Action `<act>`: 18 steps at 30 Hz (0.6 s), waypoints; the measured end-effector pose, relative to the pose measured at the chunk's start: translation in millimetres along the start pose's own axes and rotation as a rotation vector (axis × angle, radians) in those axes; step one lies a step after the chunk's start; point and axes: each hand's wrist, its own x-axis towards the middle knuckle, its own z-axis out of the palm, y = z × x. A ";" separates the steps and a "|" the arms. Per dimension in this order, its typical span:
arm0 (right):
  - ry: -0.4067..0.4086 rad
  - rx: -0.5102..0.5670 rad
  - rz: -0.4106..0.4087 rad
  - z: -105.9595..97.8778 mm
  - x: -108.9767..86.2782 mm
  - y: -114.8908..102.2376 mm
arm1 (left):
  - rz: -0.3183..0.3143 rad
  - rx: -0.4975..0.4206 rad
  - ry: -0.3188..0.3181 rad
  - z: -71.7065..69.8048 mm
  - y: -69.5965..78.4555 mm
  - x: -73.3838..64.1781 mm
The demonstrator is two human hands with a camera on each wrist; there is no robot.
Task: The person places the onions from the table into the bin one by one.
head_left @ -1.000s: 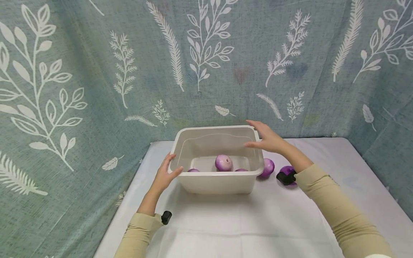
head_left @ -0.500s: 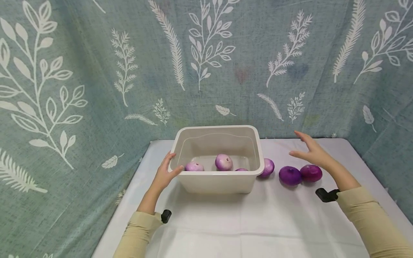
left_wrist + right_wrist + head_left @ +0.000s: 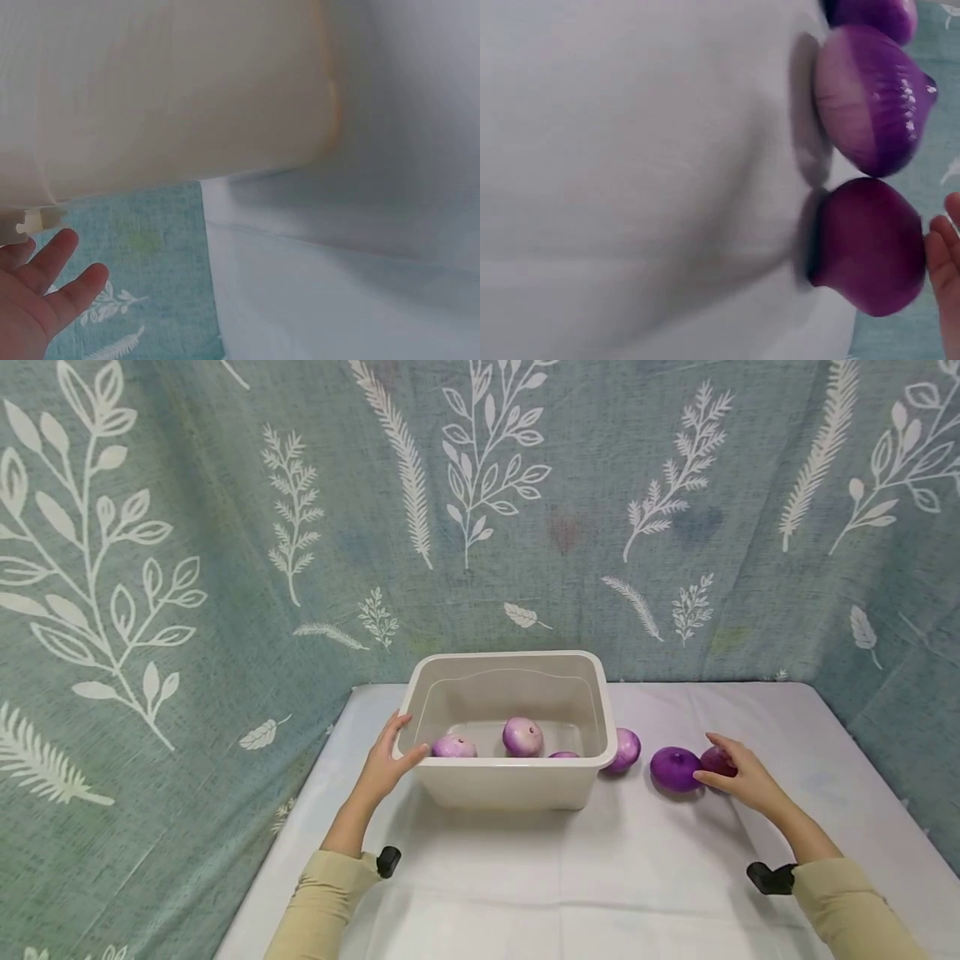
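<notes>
One reddish-purple onion [image 3: 870, 247]: likely light, firm, a bit slippery. Take it across its widest part, clear of the pointed tip. It's on the table [image 3: 480, 877] at your right hand [image 3: 750, 781], which is part-open around it, no firm grip visible; violet onion [image 3: 675, 769] just beside. Your left hand [image 3: 381, 772], fingers spread, touches the bin [image 3: 510, 785] at its left end, well apart.
</notes>
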 end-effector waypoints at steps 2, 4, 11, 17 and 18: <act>0.038 -0.009 -0.020 4.7 -3.3 4.5 | 0.000 -0.004 0.002 0.4 0.8 0.0; 0.087 -0.014 -0.027 7.6 -5.8 6.9 | 0.001 -0.005 0.005 0.6 1.8 -0.5; 0.315 -0.059 0.102 8.5 -11.9 11.8 | 0.007 0.001 -0.001 1.8 0.9 -0.3; 0.245 -0.043 0.196 5.7 -11.5 21.7 | 0.023 -0.015 0.007 1.3 0.0 -0.6; 0.220 -0.037 0.207 5.5 -10.8 24.1 | 0.024 -0.014 0.009 1.2 -0.2 -0.6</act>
